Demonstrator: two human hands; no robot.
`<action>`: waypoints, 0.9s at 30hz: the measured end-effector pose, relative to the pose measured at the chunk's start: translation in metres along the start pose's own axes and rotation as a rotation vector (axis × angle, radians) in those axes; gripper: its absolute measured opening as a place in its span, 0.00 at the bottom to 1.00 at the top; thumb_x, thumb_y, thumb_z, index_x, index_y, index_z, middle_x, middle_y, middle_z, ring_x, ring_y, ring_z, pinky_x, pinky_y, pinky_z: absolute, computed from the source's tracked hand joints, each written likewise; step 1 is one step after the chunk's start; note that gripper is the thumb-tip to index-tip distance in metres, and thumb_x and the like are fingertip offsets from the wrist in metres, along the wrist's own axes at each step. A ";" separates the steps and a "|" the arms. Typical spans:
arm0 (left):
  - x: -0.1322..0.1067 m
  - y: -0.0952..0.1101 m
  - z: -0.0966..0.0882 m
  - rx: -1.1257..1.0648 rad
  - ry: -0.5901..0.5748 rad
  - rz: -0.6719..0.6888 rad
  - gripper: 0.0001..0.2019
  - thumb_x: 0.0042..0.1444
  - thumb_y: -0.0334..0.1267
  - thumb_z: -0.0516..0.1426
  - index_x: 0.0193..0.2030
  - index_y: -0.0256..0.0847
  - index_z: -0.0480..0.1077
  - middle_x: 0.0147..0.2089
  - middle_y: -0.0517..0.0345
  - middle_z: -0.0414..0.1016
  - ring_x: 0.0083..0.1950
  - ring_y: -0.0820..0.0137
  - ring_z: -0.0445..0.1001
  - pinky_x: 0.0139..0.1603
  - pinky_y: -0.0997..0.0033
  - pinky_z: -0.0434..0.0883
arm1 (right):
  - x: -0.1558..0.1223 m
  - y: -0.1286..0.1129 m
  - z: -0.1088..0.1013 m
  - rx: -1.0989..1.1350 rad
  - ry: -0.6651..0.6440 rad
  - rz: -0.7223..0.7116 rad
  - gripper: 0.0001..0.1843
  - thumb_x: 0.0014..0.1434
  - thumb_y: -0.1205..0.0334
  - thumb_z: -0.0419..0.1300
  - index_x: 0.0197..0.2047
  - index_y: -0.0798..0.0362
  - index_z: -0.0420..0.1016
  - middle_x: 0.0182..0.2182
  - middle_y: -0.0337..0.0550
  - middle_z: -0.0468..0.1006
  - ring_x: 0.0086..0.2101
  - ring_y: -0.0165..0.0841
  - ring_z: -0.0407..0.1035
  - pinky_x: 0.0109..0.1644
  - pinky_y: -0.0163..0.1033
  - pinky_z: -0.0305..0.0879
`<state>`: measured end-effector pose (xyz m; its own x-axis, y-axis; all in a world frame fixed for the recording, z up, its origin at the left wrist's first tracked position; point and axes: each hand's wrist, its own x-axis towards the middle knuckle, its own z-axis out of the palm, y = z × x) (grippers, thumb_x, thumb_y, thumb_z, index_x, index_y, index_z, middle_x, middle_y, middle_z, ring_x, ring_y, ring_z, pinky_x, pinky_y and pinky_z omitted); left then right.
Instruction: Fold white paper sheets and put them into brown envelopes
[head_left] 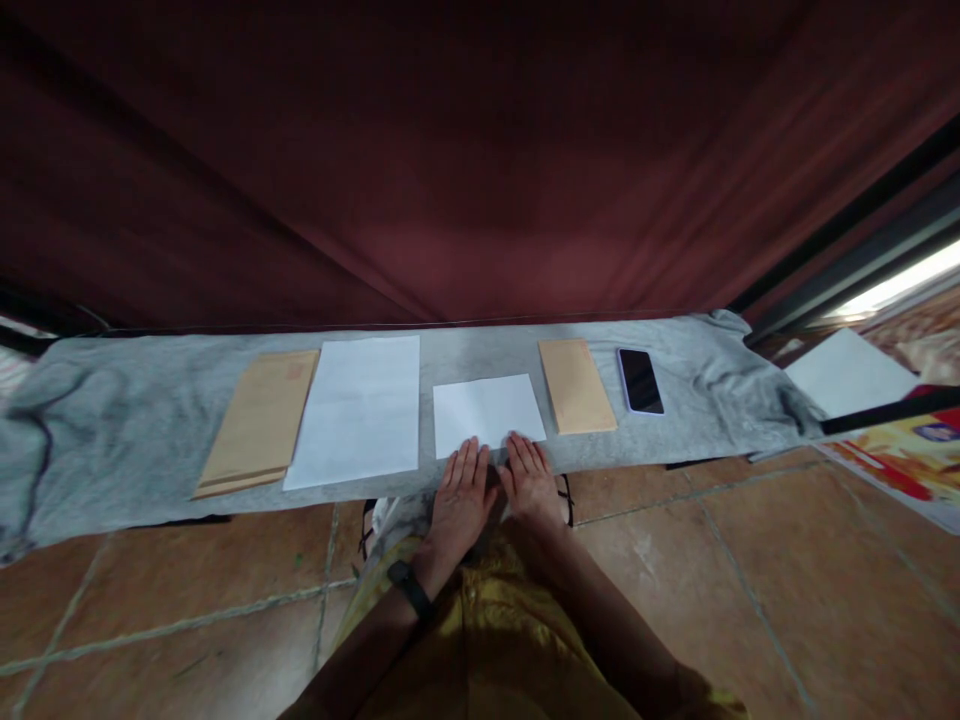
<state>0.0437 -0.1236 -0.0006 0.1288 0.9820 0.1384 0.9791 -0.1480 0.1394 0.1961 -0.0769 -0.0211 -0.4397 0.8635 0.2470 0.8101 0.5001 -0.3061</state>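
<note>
A white sheet of paper point(487, 405) lies crosswise in front of me, about half the size of the white paper point(360, 410) to its left. Whether it is folded I cannot tell. My left hand point(463, 490) rests palm down with its fingertips on the sheet's near edge. Beside it, my right hand point(531, 485) lies flat on the same edge, fingers stretched out. Brown envelopes point(262, 415) are stacked at the far left, partly touching the large white paper. To the right of the small sheet lies another brown envelope or stack point(577, 385).
A phone point(640, 381) with a dark screen lies right of the brown envelope. Everything rests on a narrow surface under a grey cloth point(705, 390). A dark red curtain point(480, 200) hangs behind it. A colourful printed box point(911, 450) stands at the right.
</note>
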 end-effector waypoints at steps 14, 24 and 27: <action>-0.013 -0.011 0.002 0.016 0.027 -0.061 0.31 0.69 0.46 0.48 0.72 0.26 0.56 0.75 0.36 0.53 0.77 0.55 0.51 0.75 0.49 0.55 | -0.015 0.040 -0.013 -0.029 0.083 0.067 0.27 0.74 0.57 0.44 0.69 0.61 0.61 0.65 0.57 0.67 0.66 0.43 0.58 0.69 0.55 0.54; -0.024 -0.020 0.001 0.014 0.086 -0.114 0.31 0.70 0.47 0.46 0.73 0.27 0.53 0.74 0.34 0.56 0.75 0.53 0.54 0.73 0.47 0.57 | -0.014 0.039 -0.018 -0.032 0.092 0.088 0.27 0.73 0.57 0.44 0.68 0.62 0.62 0.64 0.60 0.68 0.64 0.45 0.60 0.69 0.56 0.54; -0.024 -0.020 0.001 0.016 0.100 -0.144 0.31 0.70 0.48 0.45 0.72 0.27 0.56 0.72 0.33 0.59 0.75 0.52 0.56 0.73 0.45 0.57 | -0.014 0.039 -0.017 -0.033 0.103 0.079 0.27 0.73 0.58 0.44 0.68 0.62 0.62 0.64 0.59 0.68 0.64 0.45 0.59 0.69 0.56 0.54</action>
<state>0.0209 -0.1444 -0.0074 -0.0290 0.9761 0.2153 0.9888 -0.0035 0.1494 0.2403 -0.0709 -0.0212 -0.3335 0.8879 0.3169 0.8534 0.4271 -0.2987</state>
